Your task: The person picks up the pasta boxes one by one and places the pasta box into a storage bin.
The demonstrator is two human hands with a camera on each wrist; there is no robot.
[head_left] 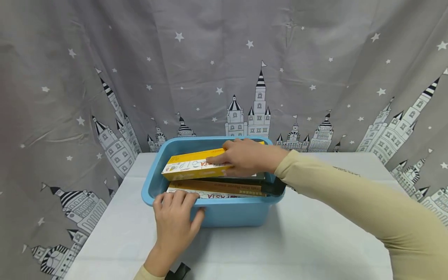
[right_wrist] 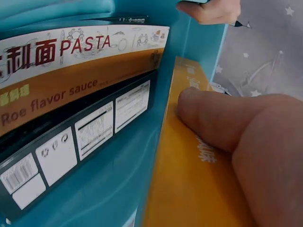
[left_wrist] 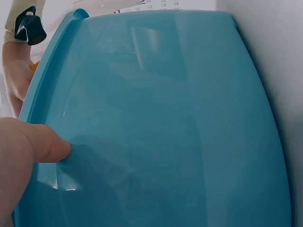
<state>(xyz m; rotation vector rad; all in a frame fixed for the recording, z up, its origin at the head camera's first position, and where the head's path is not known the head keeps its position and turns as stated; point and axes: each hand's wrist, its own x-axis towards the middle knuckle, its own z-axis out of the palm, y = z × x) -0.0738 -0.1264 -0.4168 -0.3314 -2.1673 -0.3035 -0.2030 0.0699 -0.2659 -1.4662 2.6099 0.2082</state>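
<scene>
A light blue plastic bin (head_left: 227, 216) stands on the white table with several flat boxes in it. My right hand (head_left: 245, 155) grips a yellow pasta box (head_left: 189, 167) from above, at the bin's far side; the right wrist view shows the thumb (right_wrist: 208, 113) against its yellow face. My left hand (head_left: 175, 221) holds the bin's near rim, fingers over the edge and thumb on the outer wall. Nearer the front inside lies a brown-and-white pasta box (right_wrist: 90, 56), marked "Roe flavor sauce". Beside it is a dark box (right_wrist: 80, 137) with white label panels.
The white tabletop (head_left: 315, 233) extends around the bin. Behind it hangs a grey curtain (head_left: 196, 77) printed with castles and stars. A black camera (left_wrist: 31, 28) is strapped to the right wrist, and another black piece (head_left: 180, 272) shows by the left wrist.
</scene>
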